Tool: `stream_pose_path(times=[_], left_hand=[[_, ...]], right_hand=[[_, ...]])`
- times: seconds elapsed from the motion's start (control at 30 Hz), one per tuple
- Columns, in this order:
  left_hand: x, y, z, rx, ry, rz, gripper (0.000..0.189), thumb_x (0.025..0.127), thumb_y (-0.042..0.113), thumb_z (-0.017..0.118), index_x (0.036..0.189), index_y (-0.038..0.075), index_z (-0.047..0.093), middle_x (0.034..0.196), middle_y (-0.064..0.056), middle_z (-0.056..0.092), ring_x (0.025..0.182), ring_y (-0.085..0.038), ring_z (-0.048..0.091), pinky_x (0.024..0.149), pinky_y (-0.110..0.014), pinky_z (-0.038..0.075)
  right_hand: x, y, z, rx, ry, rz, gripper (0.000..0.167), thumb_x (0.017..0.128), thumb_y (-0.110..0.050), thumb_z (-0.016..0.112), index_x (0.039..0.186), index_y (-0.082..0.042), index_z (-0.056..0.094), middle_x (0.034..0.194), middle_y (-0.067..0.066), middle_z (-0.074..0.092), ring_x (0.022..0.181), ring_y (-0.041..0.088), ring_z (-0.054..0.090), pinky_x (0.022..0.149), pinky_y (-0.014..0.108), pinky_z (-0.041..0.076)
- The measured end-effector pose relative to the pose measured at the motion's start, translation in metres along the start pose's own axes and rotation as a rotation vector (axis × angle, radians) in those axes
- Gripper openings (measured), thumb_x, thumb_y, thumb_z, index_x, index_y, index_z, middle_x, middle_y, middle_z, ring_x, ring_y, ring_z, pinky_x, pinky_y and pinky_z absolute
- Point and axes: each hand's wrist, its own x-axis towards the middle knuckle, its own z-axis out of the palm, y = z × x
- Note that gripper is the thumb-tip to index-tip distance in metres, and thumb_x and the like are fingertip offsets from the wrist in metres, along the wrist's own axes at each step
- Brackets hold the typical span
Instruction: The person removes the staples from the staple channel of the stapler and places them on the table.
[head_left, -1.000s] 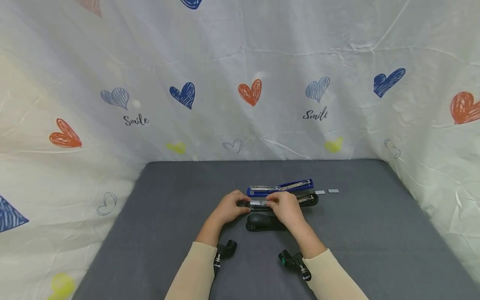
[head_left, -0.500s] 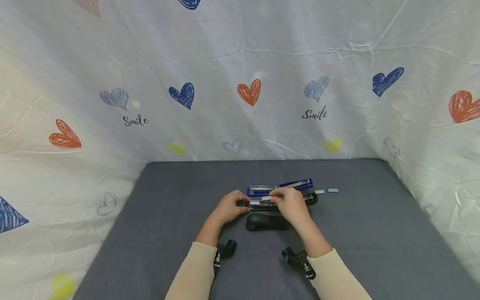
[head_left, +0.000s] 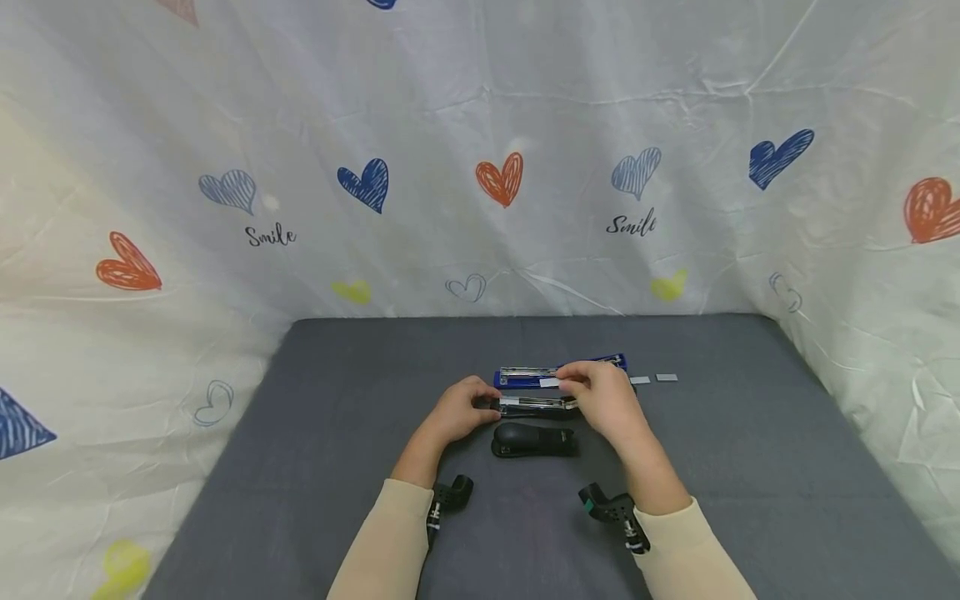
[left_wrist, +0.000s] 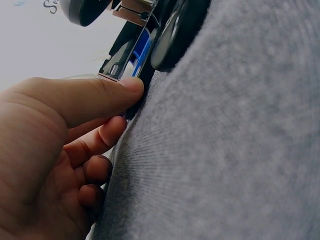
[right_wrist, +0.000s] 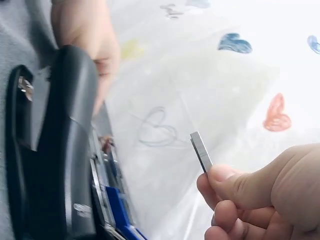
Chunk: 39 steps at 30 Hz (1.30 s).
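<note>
My left hand [head_left: 459,410] pinches the left end of an opened black stapler [head_left: 534,412], thumb on the near side. Its silver channel faces up, and a pale staple strip [head_left: 509,401] shows at the channel's left part. In the left wrist view, the thumb [left_wrist: 107,95] rests against the stapler's dark base. Between thumb and fingertips, my right hand [head_left: 609,404] holds a strip of staples [right_wrist: 201,152] by one end, raised above the staplers. In the head view that strip overlaps an opened blue stapler [head_left: 517,382], and the hand covers the black stapler's right end.
A second black stapler [head_left: 536,441], with its lid down, lies nearer the person. Two loose staple strips, one partly behind the right hand and another strip [head_left: 667,377] beyond it, lie at right on the grey table [head_left: 750,467]. A white curtain [head_left: 420,250] stands behind.
My right hand has lifted the staple strip away from the black stapler's channel, moving right and farther back. My left hand has stayed at the stapler's end.
</note>
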Motion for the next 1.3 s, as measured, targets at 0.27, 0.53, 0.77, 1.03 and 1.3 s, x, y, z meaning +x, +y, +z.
stream_pose_path(times=[0.27,0.53,0.77,1.03,1.3], left_hand=[[0.002,-0.001,0.0,0.003,0.0,0.0,0.027,0.09,0.017,0.082,0.116,0.012,0.077,0.104,0.003,0.062,0.096,-0.018,0.058,0.088,-0.042,0.049],[0.002,-0.003,0.001,-0.002,0.003,0.004,0.027,0.09,0.016,0.081,0.117,0.011,0.077,0.105,0.003,0.062,0.097,-0.018,0.058,0.088,-0.042,0.049],[0.002,-0.003,0.002,-0.003,0.008,0.009,0.027,0.09,0.016,0.082,0.116,0.012,0.077,0.104,0.003,0.062,0.097,-0.018,0.059,0.087,-0.041,0.05],[0.001,-0.003,0.002,-0.015,0.006,0.006,0.027,0.089,0.015,0.082,0.115,0.011,0.077,0.104,0.003,0.062,0.096,-0.017,0.058,0.088,-0.041,0.05],[0.0,-0.002,0.001,-0.007,0.003,0.003,0.027,0.09,0.015,0.082,0.116,0.011,0.077,0.104,0.003,0.063,0.096,-0.018,0.058,0.087,-0.041,0.05]], right_hand=[[-0.001,0.007,-0.025,0.0,0.019,-0.019,0.017,0.1,-0.012,0.068,0.114,-0.006,0.077,0.11,0.011,0.074,0.097,0.03,0.068,0.08,0.048,0.053],[-0.004,0.019,-0.05,0.015,0.033,0.02,0.022,0.102,-0.015,0.066,0.119,-0.005,0.075,0.113,0.014,0.073,0.095,0.028,0.067,0.078,0.046,0.052],[-0.008,0.029,-0.069,-0.001,0.037,0.058,0.024,0.103,-0.014,0.064,0.122,-0.003,0.073,0.113,0.016,0.072,0.091,0.029,0.064,0.075,0.042,0.05],[-0.01,0.043,-0.086,-0.01,0.019,0.103,0.022,0.103,-0.013,0.064,0.119,-0.001,0.073,0.106,0.016,0.072,0.085,0.028,0.064,0.07,0.038,0.05],[-0.011,0.058,-0.095,-0.012,-0.022,0.161,0.025,0.104,-0.014,0.063,0.121,0.002,0.07,0.108,0.019,0.071,0.087,0.03,0.062,0.07,0.038,0.049]])
